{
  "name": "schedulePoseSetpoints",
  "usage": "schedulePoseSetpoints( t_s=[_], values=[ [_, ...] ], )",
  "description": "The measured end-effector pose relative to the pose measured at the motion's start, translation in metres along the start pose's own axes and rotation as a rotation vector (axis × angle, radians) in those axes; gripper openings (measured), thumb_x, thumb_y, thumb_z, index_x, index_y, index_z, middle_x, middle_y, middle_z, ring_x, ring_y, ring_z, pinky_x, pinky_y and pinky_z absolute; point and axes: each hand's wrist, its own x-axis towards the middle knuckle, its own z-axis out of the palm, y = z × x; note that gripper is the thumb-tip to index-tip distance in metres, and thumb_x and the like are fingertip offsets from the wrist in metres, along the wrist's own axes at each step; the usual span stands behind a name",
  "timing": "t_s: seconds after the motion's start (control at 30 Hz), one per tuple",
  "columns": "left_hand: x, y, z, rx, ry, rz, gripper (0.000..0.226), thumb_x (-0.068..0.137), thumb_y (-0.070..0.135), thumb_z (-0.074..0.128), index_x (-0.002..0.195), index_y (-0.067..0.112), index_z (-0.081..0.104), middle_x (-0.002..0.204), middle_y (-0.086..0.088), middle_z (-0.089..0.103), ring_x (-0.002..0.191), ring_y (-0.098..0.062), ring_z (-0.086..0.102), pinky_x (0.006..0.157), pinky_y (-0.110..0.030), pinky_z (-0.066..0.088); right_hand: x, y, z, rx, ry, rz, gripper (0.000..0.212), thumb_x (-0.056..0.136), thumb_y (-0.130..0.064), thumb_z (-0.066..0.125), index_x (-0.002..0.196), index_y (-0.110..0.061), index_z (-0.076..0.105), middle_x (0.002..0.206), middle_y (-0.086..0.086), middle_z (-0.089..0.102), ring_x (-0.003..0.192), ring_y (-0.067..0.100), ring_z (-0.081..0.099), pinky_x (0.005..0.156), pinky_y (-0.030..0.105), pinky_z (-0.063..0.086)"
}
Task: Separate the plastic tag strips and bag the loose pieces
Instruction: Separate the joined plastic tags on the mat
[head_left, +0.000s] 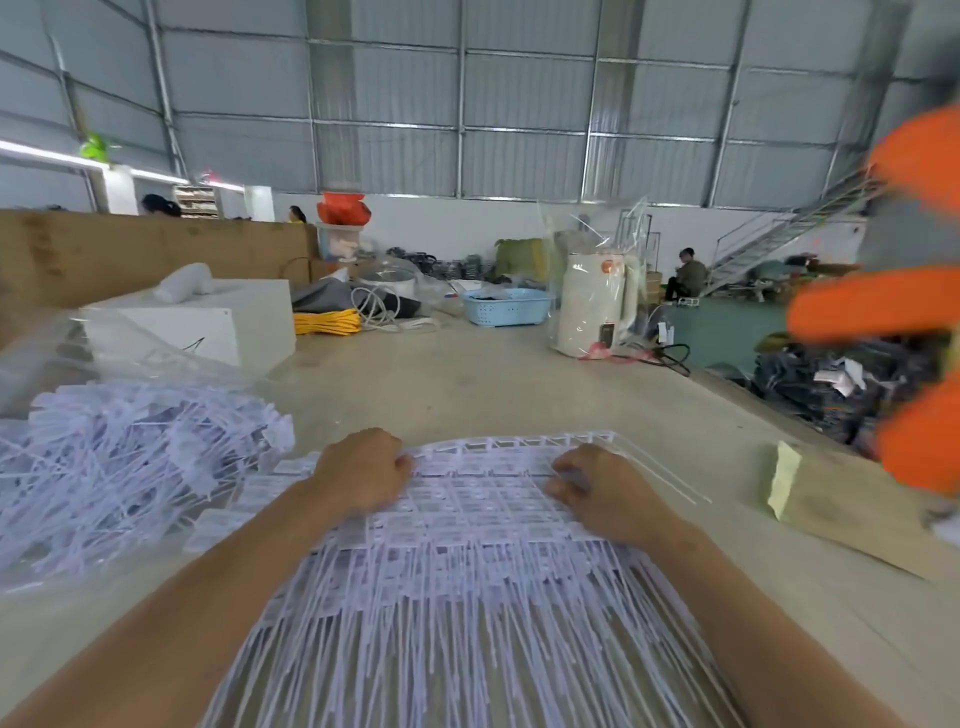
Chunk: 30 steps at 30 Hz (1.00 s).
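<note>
Head view: both hands, left (363, 470) and right (597, 486), press curled fingers onto the joined tag strips (467, 561) on the tabletop (467, 384). Loose pieces (119, 457) lie left, on a clear bag (47, 358).

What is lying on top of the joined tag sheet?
Both hands: left hand and right hand, fingers curled onto the sheet. What the palms cover is hidden.

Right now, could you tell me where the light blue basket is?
The light blue basket sits at the table's far end, centre of the head view, just left of the cream kettle.
</note>
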Motion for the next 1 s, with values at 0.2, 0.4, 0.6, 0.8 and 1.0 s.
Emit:
schedulePoseSetpoints(
  t_s=[0.2, 0.4, 0.6, 0.8, 1.0],
  values=[
    [0.013, 0.006, 0.000, 0.013, 0.016, -0.075, 0.043, 0.091, 0.033, 0.055, 0.056, 0.014, 0.041, 0.061, -0.003, 0.045, 0.078, -0.027, 0.057, 0.079, -0.035, 0.046, 0.003, 0.001, 0.001, -0.036, -0.005, -0.025, 0.035, 0.094, -0.033, 0.052, 0.112, -0.005, 0.062, 0.119, 0.013, 0.058, 0.108, 0.026, 0.055, 0.092, 0.033, 0.042],
    [0.008, 0.021, -0.024, 0.020, 0.182, 0.062, 0.034, 0.092, 0.022, 0.050, 0.061, 0.012, 0.044, 0.069, -0.007, 0.046, 0.078, -0.030, 0.057, 0.069, -0.035, 0.046, 0.003, 0.007, -0.005, 0.046, 0.148, 0.006, 0.031, 0.092, -0.028, 0.056, 0.120, -0.014, 0.061, 0.125, 0.006, 0.057, 0.113, 0.022, 0.054, 0.093, 0.027, 0.039],
    [-0.010, 0.040, -0.077, 0.043, 0.470, 0.230, 0.037, 0.091, 0.030, 0.049, 0.059, 0.015, 0.041, 0.060, -0.002, 0.038, 0.057, -0.021, 0.041, 0.052, -0.028, 0.028, 0.006, 0.012, -0.021, 0.268, 0.500, 0.124, 0.019, 0.091, -0.019, 0.059, 0.106, -0.009, 0.067, 0.104, 0.005, 0.065, 0.077, 0.013, 0.055, 0.069, 0.017, 0.037],
    [-0.040, 0.040, -0.119, -0.238, 0.642, 0.238, 0.022, 0.091, 0.028, 0.058, 0.093, 0.013, 0.075, 0.076, -0.013, 0.065, 0.072, -0.028, 0.056, 0.064, -0.031, 0.043, 0.005, 0.022, -0.035, 0.635, 0.631, 0.309, 0.014, 0.091, -0.018, 0.058, 0.098, -0.009, 0.068, 0.093, 0.008, 0.067, 0.089, 0.025, 0.063, 0.079, 0.033, 0.048],
    [-0.066, 0.010, -0.100, -0.379, 0.424, 0.108, 0.022, 0.087, 0.034, 0.064, 0.071, 0.021, 0.070, 0.063, -0.009, 0.060, 0.045, -0.010, 0.043, 0.044, -0.011, 0.031, 0.006, 0.031, -0.034, 0.547, 0.534, 0.377, 0.022, 0.092, -0.024, 0.058, 0.102, -0.007, 0.067, 0.093, 0.005, 0.065, 0.085, 0.021, 0.058, 0.076, 0.031, 0.043]
  ],
)
